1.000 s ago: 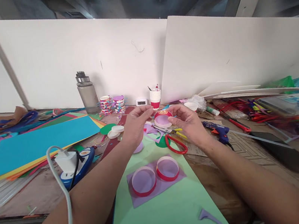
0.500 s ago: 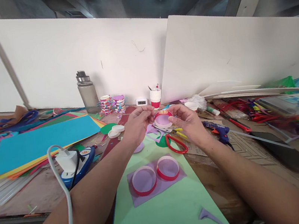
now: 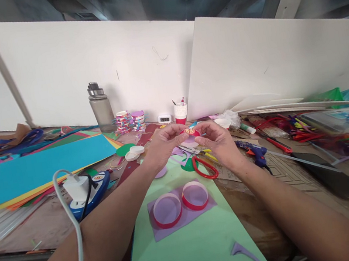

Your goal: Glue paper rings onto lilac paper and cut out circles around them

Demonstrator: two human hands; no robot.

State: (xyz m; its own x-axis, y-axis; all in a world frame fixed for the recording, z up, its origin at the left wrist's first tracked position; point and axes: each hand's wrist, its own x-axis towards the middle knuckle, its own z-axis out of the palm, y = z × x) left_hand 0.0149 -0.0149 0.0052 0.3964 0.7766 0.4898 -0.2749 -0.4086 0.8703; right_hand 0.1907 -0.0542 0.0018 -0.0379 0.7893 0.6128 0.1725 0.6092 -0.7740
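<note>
Between my two hands, above the far end of the green sheet, is a red paper ring (image 3: pixel 190 134) with a gold pattern and a lilac inside. My left hand (image 3: pixel 167 145) pinches its left side with thumb and fingers. On its right edge, my right hand (image 3: pixel 214 138) grips with the thumb in front. Below them lie red-handled scissors (image 3: pixel 206 170), partly hidden behind the right hand. Nearer me, two red-and-white rings (image 3: pixel 169 224) stand side by side on a lilac sheet (image 3: pixel 186 224), which rests on the light green sheet (image 3: pixel 194 257).
Coloured paper sheets (image 3: pixel 44 168) and a white charger on a blue power strip (image 3: pixel 102 189) lie left. A bottle (image 3: pixel 102 113), stacked decorated rings (image 3: pixel 123 123) and paper cups (image 3: pixel 181 112) stand behind. A glue gun (image 3: pixel 257 152) and a dark flat panel (image 3: pixel 338 179) lie right.
My left hand has moved right and now grips the ring's left side; before, its fingers were apart from it. The ring has tilted a little in my right hand.
</note>
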